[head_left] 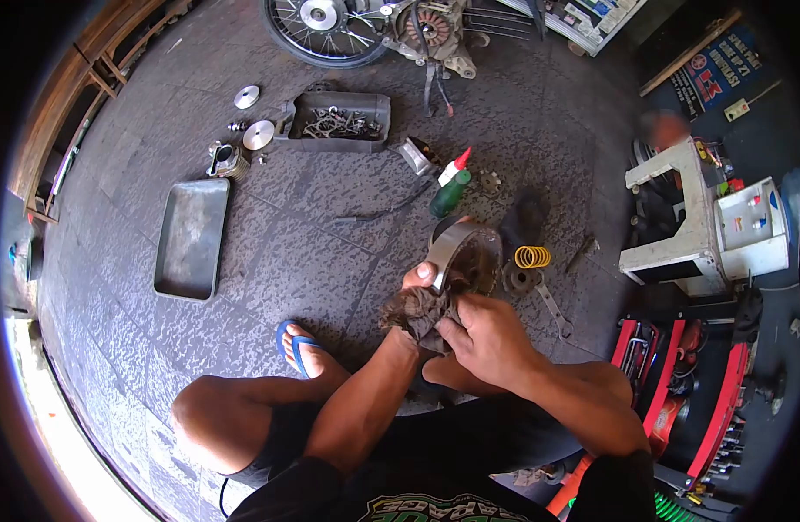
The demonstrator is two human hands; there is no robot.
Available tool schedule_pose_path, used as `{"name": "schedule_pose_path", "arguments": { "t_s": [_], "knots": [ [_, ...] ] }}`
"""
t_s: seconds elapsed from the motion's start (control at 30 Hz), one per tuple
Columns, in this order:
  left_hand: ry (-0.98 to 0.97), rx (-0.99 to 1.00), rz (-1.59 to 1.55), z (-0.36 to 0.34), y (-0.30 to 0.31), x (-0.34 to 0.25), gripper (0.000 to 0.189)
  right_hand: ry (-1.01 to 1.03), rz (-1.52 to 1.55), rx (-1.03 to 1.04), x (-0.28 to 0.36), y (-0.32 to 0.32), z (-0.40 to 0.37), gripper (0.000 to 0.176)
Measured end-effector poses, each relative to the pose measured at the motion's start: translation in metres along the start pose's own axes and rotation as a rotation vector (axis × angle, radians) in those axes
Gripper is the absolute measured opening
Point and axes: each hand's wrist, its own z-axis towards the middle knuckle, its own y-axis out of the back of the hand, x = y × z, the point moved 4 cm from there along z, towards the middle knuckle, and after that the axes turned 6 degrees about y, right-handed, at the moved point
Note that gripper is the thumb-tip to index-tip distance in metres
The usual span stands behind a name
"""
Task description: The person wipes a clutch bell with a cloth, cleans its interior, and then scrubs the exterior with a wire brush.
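Note:
My left hand (415,277) is closed on the rim of a round metal drum (457,246), its thumb lying on the edge. A dirty brown rag (416,309) covers most of that hand, so its other fingers are hidden. My right hand (491,337) pinches the rag close against the drum's lower side. Just right of the drum, a yellow coil spring (532,257) stands on a dark round part (520,278), with a wrench (552,309) beside it. Beyond the drum are a green bottle (450,195) and a white bottle with a red cap (456,165).
A grey metal tray (191,239) lies on the floor at left. Farther off, a dark bin (383,109) holds loose metal parts. A motorcycle wheel and engine (426,30) stand at the top. Red tool racks (661,383) and a white stand (678,217) are at right.

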Motion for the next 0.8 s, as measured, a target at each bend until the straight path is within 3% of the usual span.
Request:
{"name": "schedule_pose_path", "arguments": {
  "t_s": [0.17,0.3,0.37,0.43,0.5,0.57,0.67,0.77,0.8],
  "knots": [
    [-0.069,-0.1,0.057,-0.002,0.028,0.009,0.069,-0.018,0.188,-0.12,-0.003,0.001,0.012,0.015],
    [-0.17,-0.126,0.195,0.001,0.058,0.008,0.063,-0.081,0.194,-0.079,-0.001,0.007,0.02,0.014],
    [-0.088,-0.143,0.146,0.0,0.024,-0.01,0.068,0.162,0.074,-0.163,0.0,0.015,0.021,0.015],
    [0.019,-0.164,0.065,0.0,-0.019,-0.03,0.076,0.195,-0.026,-0.115,-0.002,0.021,0.016,0.015],
    [0.299,-0.248,0.126,0.002,-0.021,-0.039,0.093,0.232,-0.122,-0.062,-0.005,0.022,0.01,0.015],
    [0.231,-0.267,0.192,0.006,-0.014,-0.042,0.085,0.273,-0.311,0.111,-0.01,0.011,0.004,0.025],
    [0.098,-0.45,0.127,-0.001,-0.017,-0.037,0.067,0.312,-0.318,0.111,-0.007,0.005,0.002,0.025],
    [-0.013,-0.511,0.148,-0.003,-0.029,-0.029,0.07,0.307,-0.214,0.036,0.002,0.008,0.003,0.022],
    [0.001,-0.412,0.223,0.0,-0.018,-0.028,0.086,0.305,-0.216,0.031,0.001,0.007,0.003,0.022]
  ]
}}
